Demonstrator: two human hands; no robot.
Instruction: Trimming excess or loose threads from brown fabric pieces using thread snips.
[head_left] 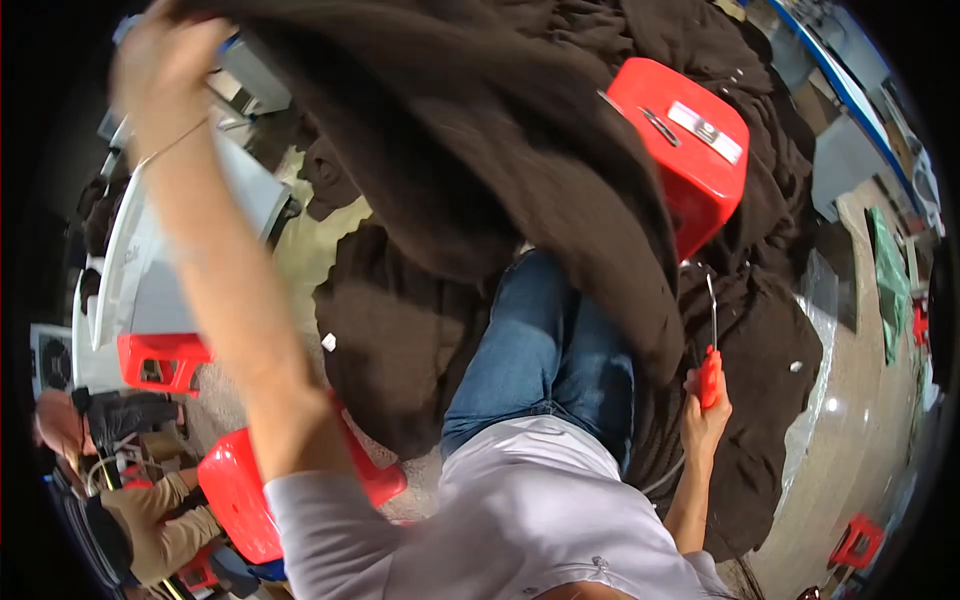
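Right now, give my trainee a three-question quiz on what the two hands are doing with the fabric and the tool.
1. True or false: the left hand is raised, lifting the dark brown garment.
2. What does the right hand hold? A) red-handled tool with a thin metal blade B) tape measure C) spool
3. Fill in: the garment drapes over the person's blue ____.

Key: 1 true; 2 A, the red-handled tool; 3 jeans.
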